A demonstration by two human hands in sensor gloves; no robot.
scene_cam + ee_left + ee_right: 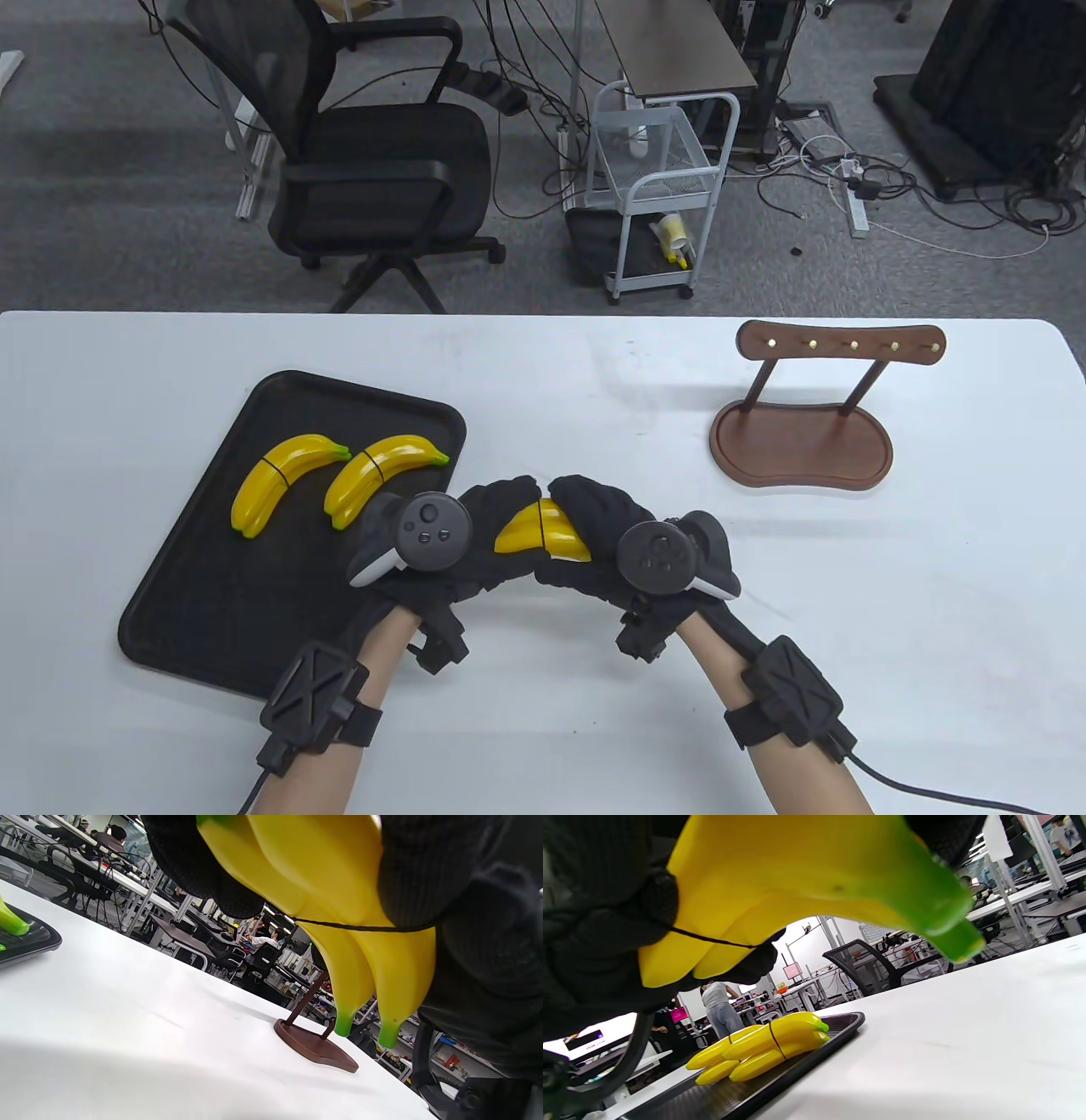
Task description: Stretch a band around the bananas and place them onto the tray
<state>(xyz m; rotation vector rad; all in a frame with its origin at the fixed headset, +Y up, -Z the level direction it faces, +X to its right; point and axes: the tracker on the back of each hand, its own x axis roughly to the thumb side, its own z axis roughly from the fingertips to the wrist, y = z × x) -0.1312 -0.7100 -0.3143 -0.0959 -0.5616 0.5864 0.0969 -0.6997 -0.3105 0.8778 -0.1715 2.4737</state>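
Observation:
Both gloved hands hold a pair of yellow bananas (543, 531) above the table, just right of the black tray (212, 586). A thin black band (360, 927) runs across the pair's middle. My left hand (488, 509) grips one end and my right hand (585, 505) grips the other. In the left wrist view the bananas (331, 899) hang with green tips down. In the right wrist view the bananas (780, 887) fill the top, band (712, 939) across them. Two banded banana pairs (284, 484) (377, 475) lie on the tray.
A brown wooden hook stand (802, 424) sits on the table at the right, also seen in the left wrist view as the stand (314, 1046). An office chair (365, 153) and a white cart (657, 195) stand on the floor beyond the table's far edge.

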